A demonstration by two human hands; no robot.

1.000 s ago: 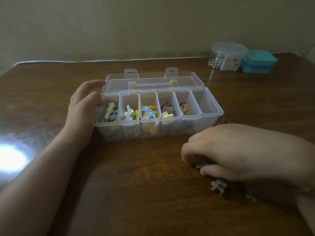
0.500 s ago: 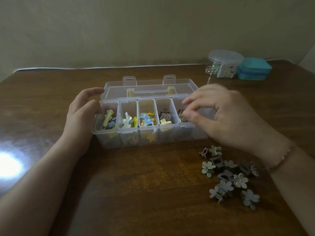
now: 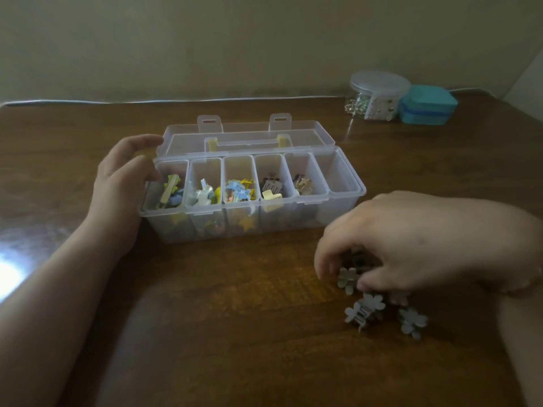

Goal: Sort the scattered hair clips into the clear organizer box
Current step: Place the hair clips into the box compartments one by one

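Observation:
The clear organizer box (image 3: 346, 198) stands open mid-table, its lid (image 3: 246, 133) folded back. Five compartments from the left hold coloured, brown and beige clips; the rightmost compartment (image 3: 338, 174) shows no clips. My left hand (image 3: 120, 183) rests against the box's left end, fingers relaxed, thumb at the near corner. In front of the box's right end lies a pile of grey flower-shaped clips (image 3: 364, 309). My right hand (image 3: 411, 242) is down on the pile's far side, fingers curled, pinching a grey flower clip (image 3: 347, 279) between thumb and fingertips. It hides part of the pile.
A round clear lidded container (image 3: 379, 95) and a teal case (image 3: 427, 105) sit at the back right by the wall. A white cable (image 3: 176, 100) runs along the table's back edge. Bright glare (image 3: 8, 271) marks the left side of the wooden table.
My right hand went from the pile up to the box's right compartments, then came back down onto the grey clips. My left hand stayed at the box's left end.

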